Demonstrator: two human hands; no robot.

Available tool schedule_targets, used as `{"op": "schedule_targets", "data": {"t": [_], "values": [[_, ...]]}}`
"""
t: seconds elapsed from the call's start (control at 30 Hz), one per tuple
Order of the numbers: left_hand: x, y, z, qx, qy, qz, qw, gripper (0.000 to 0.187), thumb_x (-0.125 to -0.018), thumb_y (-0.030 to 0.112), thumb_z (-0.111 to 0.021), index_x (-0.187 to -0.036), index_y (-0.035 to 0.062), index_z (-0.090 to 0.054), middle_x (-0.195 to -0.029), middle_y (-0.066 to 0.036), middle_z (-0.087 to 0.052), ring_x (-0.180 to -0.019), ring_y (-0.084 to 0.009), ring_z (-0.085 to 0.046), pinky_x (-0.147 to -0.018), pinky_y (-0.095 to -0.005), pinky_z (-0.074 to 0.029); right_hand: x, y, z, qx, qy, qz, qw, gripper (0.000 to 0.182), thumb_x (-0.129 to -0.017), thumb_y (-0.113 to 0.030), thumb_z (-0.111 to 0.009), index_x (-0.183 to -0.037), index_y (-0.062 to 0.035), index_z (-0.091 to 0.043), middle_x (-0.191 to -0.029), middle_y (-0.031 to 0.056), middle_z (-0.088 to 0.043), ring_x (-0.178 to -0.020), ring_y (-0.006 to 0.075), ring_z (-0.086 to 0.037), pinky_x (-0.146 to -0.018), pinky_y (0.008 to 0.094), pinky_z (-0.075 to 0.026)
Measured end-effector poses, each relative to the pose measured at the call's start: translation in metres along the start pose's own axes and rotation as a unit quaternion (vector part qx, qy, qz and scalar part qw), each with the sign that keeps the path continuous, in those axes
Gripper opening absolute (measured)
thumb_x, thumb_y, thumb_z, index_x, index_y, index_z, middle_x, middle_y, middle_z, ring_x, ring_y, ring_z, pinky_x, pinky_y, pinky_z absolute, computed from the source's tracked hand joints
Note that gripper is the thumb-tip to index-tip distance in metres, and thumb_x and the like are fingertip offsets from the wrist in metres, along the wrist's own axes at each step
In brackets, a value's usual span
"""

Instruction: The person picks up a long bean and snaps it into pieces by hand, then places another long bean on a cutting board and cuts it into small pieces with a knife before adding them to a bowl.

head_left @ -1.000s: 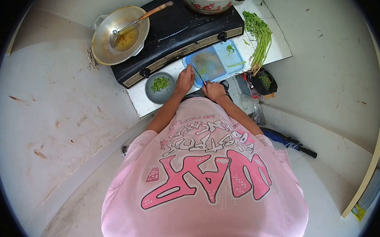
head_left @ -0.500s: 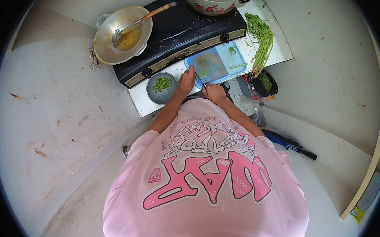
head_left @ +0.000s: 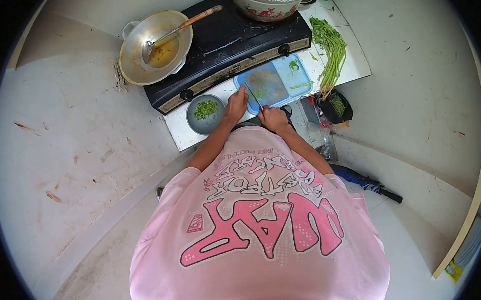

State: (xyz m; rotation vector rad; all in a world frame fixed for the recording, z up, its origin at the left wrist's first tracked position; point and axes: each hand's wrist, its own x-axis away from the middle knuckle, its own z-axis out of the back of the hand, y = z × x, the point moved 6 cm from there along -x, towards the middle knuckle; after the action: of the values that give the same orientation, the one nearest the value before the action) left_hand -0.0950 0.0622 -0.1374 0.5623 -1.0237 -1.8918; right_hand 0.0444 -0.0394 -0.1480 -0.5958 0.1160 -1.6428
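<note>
Greens (head_left: 205, 109), finely chopped, are heaped in a round grey dish (head_left: 202, 128). Yellowish liquid (head_left: 164, 56) is held in a round silvery metal wok (head_left: 132, 64), where a wood-handled metal spatula (head_left: 200, 16) is rested. Green scraps (head_left: 337, 104) are contained in a black bag-like holder (head_left: 347, 113). A narrow-bladed metal knife (head_left: 255, 99) is gripped by the right hand (head_left: 274, 118) over a blue rectangular plastic board (head_left: 267, 82); whether anything is pinched by the left hand (head_left: 237, 103), near its tip, cannot be told.
</note>
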Motion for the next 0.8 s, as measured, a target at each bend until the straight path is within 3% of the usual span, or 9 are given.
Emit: {"op": "schedule_targets", "data": {"t": [0.07, 0.17, 0.37, 0.8], "values": [[-0.002, -0.005, -0.001, -0.014, 0.003, 0.004, 1.0, 0.02, -0.093, -0.005, -0.06, -0.106, 0.0018, -0.047, -0.09, -0.02, -0.072, -0.087, -0.0356, -0.075, -0.076, -0.0435, -0.059, 0.002, 0.002, -0.001, -0.001, -0.003, -0.002, 1.0, 0.048, -0.104, -0.039, -0.047, -0.097, 0.0031, -0.069, -0.082, 0.0295, -0.072, -0.079, 0.0466, -0.073, -0.076, 0.055, -0.059], [-0.002, 0.002, 0.005, -0.012, 0.012, 0.004, 1.0, 0.019, -0.092, -0.005, -0.061, -0.105, 0.0012, -0.048, -0.091, -0.02, -0.072, -0.088, -0.0328, -0.075, -0.078, -0.041, -0.059, 0.003, -0.006, 0.007, -0.001, -0.017, 0.0, 1.0, 0.047, -0.103, -0.038, -0.048, -0.098, 0.0029, -0.069, -0.083, 0.029, -0.072, -0.08, 0.046, -0.073, -0.076, 0.0546, -0.059], [-0.004, -0.012, -0.002, -0.009, -0.002, 0.054, 0.999, 0.022, -0.092, -0.004, -0.062, -0.107, 0.0015, -0.048, -0.09, -0.018, -0.073, -0.088, -0.0328, -0.075, -0.078, -0.0407, -0.059, 0.007, -0.018, 0.017, 0.006, -0.021, 0.007, 1.0, 0.043, -0.101, -0.036, -0.052, -0.098, 0.0029, -0.07, -0.084, 0.0274, -0.073, -0.079, 0.0445, -0.074, -0.076, 0.0542, -0.059], [-0.003, -0.01, -0.002, 0.002, 0.026, 0.055, 0.998, 0.031, -0.09, -0.003, -0.066, -0.11, 0.0035, -0.044, -0.088, -0.017, -0.073, -0.084, -0.0321, -0.076, -0.074, -0.0408, -0.06, -0.001, -0.008, 0.001, 0.006, -0.008, 0.015, 1.0, 0.043, -0.103, -0.036, -0.05, -0.097, 0.0033, -0.068, -0.081, 0.0287, -0.072, -0.077, 0.045, -0.074, -0.074, 0.0541, -0.06]]}}
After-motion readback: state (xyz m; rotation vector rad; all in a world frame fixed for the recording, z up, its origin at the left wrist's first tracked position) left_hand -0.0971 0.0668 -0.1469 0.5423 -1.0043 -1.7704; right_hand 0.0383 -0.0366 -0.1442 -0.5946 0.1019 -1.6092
